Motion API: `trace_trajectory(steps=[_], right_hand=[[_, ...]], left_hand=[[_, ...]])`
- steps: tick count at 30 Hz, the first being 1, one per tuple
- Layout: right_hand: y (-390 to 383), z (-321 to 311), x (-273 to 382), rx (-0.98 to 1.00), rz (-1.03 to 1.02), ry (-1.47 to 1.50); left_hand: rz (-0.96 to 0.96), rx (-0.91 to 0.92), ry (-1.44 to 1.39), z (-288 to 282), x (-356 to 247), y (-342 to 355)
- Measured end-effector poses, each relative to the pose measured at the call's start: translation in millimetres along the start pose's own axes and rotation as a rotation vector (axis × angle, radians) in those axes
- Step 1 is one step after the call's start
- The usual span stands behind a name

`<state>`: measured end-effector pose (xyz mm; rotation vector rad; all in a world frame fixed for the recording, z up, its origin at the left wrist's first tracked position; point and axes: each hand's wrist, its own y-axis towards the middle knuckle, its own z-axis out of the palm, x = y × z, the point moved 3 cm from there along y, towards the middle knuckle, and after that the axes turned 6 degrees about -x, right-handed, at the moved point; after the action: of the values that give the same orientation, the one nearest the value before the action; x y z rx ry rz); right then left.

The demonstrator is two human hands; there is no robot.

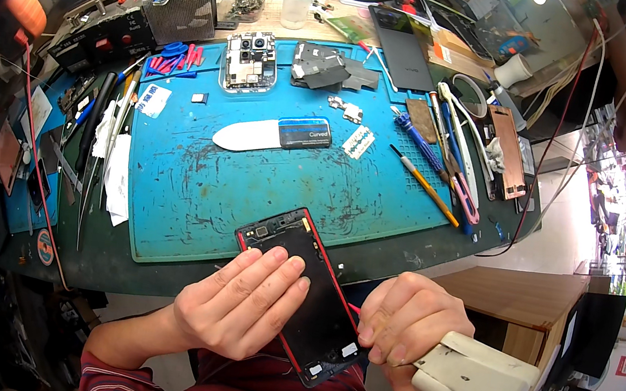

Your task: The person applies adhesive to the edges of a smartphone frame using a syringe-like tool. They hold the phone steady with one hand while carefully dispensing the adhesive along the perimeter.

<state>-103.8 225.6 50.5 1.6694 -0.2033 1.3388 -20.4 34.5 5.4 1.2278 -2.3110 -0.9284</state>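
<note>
A slim black phone body with red side edges (321,299) is tilted in front of me, past the mat's near edge. My left hand (244,301) grips it, fingers stretched together across its black face and thumb hidden. Small white stickers mark its lower end. Beside the phone's right edge, my right hand (411,319) is closed, fingers curled in. A thin pink-red tip (354,308) shows between that hand and the phone edge. The rest of what it holds is hidden. A cream plastic housing (470,382) covers part of my right wrist.
On the blue mat (194,196) lie a flat pry blade (274,133), a razor blade (358,142) and a yellow-handled tool (425,186). Farther back stand a phone mainboard assembly (250,61) and a clear bottle (296,3). A wooden cabinet (513,293) stands at right.
</note>
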Motion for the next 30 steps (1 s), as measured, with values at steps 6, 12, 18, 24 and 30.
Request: trace_trajectory(steps=[6,12,18,24,30], right_hand=[[-2.4,0.1,1.3,-0.011,-0.01,-0.008],[-3.9,0.4,3.4,-0.017,-0.009,-0.023],[-4.2,1.7,8.7,-0.031,0.028,-0.03],[-7.9,0.0,9.5,-0.018,0.021,-0.033],[-9.5,1.1,12.7,-0.043,0.028,-0.037]], left_hand=[[-0.01,-0.003,-0.006,0.0,-0.5,0.5],[-0.005,-0.009,0.003,0.2,-0.5,0.3],[-0.011,-0.026,0.011,1.3,-0.9,0.2],[-0.007,-0.026,0.022,1.3,-1.4,0.3],[-0.003,-0.016,0.031,0.5,-1.5,0.9]])
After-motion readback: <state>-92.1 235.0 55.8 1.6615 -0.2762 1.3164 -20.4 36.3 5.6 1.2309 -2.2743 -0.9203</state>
